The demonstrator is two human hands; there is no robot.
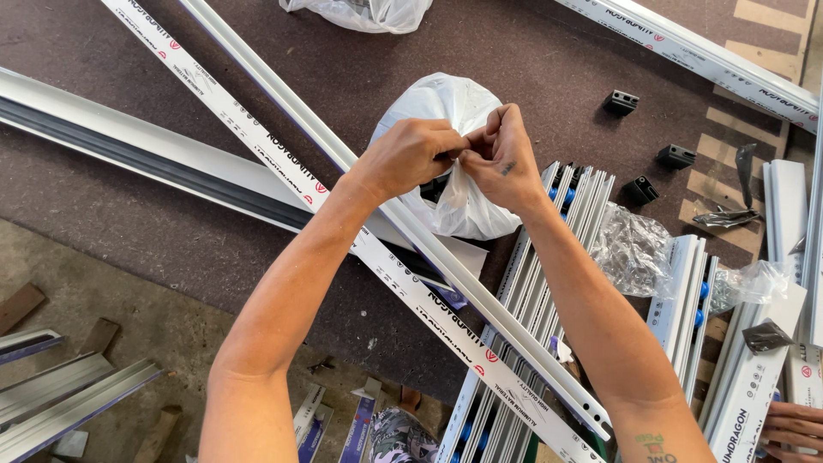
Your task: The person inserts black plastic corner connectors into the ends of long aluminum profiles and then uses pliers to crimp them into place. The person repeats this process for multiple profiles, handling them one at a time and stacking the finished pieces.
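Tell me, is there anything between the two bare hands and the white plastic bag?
Nothing visible stands between them. The left hand and right hand already pinch the gathered neck of the white plastic bag, which rests above the long white aluminium profile.

Both forearms were bare, with no sleeves. The right forearm (651,441) bore a small coloured tattoo. The right hand (506,163) carried a small dark mark.

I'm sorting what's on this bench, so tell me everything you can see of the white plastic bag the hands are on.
The white plastic bag is thin, crinkled film, bulging round with contents; something dark shows at its lower side. It sits on the dark brown worktable against long aluminium profiles. The left hand and right hand pinch its gathered neck together.
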